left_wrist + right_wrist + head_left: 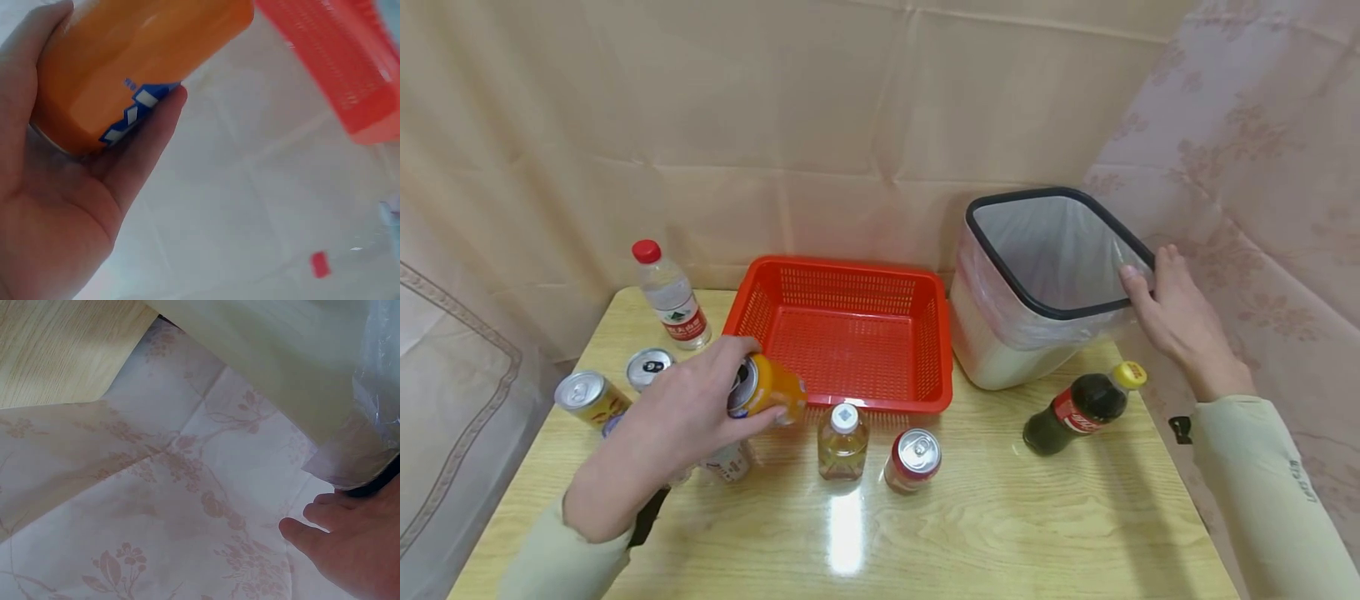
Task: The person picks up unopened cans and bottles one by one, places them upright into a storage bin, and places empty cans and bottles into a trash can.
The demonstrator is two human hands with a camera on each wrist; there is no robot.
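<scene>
In the head view, my left hand (688,417) grips an orange soda can (781,388) tipped on its side, just above the near left corner of a red plastic basket (842,354). In the left wrist view, the thumb and fingers wrap the orange can (137,62), which shows a blue and white print. My right hand (1187,325) holds the black rim of a trash bin (1000,354), thumb over the inner side and fingers outside. A clear liner bag covers the bin's upper wall. The fingers (319,540) show beneath the rim in the right wrist view.
A water bottle (676,300) with a red cap stands at the back left. Several cans, one yellow (591,396), are partly behind my left arm. In front of the basket stand a small amber bottle (842,446) and a red can (912,460). A cola bottle (1075,412) is at right.
</scene>
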